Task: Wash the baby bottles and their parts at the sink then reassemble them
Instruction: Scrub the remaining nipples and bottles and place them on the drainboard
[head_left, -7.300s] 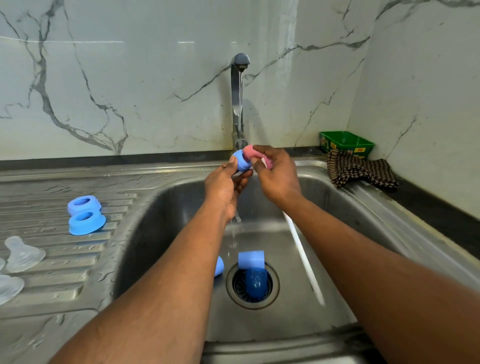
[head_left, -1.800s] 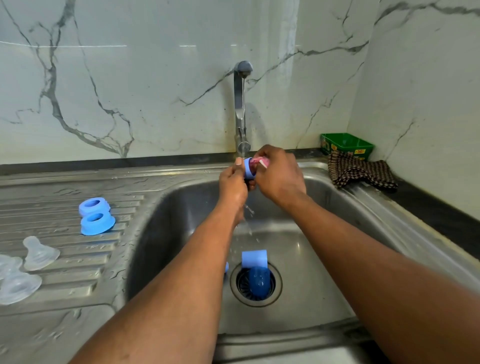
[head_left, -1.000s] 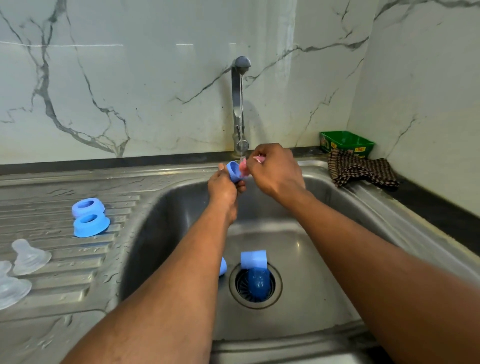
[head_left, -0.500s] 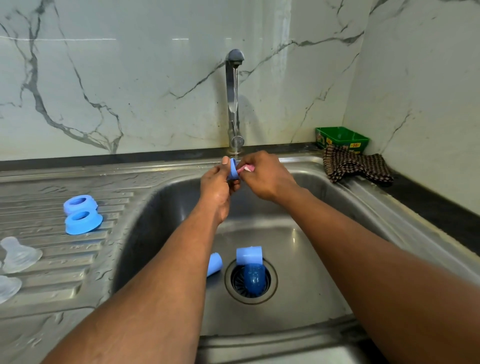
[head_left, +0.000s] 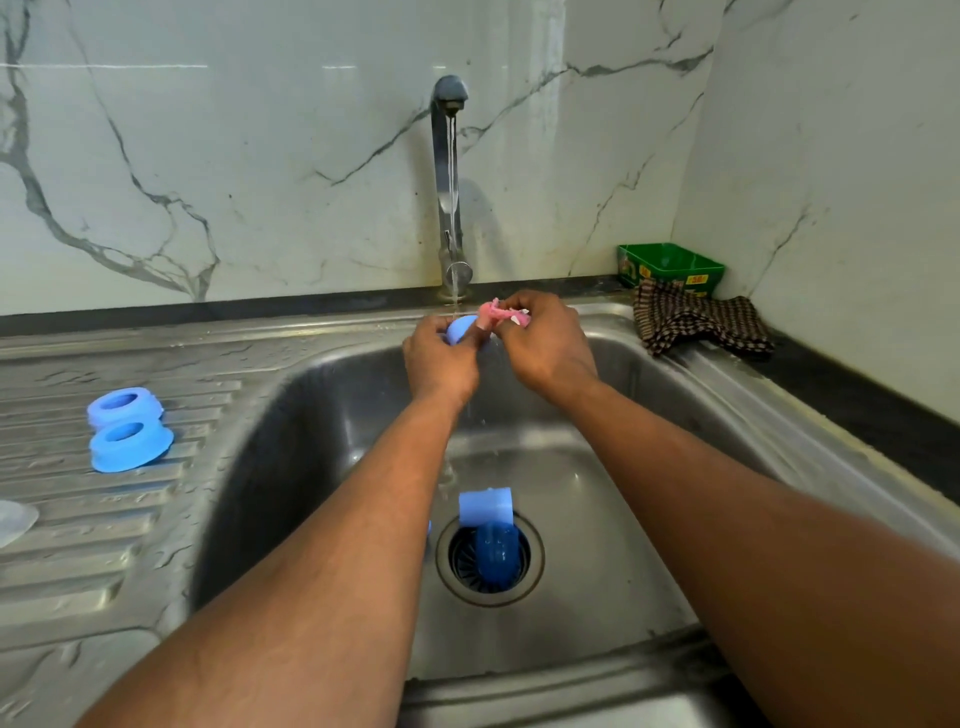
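A: What are the hands doing at the stainless steel sink (head_left: 691, 364)?

B: The left hand (head_left: 439, 358) is curling its fingers (head_left: 470, 335) round a small light-blue plastic cap (head_left: 460, 328), holding it in the thin stream falling from the tall chrome tap (head_left: 448, 171). The right hand (head_left: 545, 345) is pinching a pink scrubbing piece (head_left: 498, 313) and working it against the cap; what exactly it is, I cannot tell.

A: How are the two lying against each other?

B: The pink piece is touching the cap from its right, just above it, so the right hand is the one driving while the left is steadying. I judge the next rub depends on the cap's open side turning toward that hand; its axis is too hidden to read.

A: And the remaining parts?

B: A blue cylindrical bottle piece (head_left: 488, 525) is lying over the round drain (head_left: 532, 561), well below the hands. Two blue screw rings (head_left: 127, 431) are sitting together on the ribbed steel counter (head_left: 78, 519) to the left, beside a clear silicone teat (head_left: 13, 519) at the frame's edge. A checked cloth (head_left: 696, 322) and a green tub (head_left: 670, 265) are resting in the marble corner.
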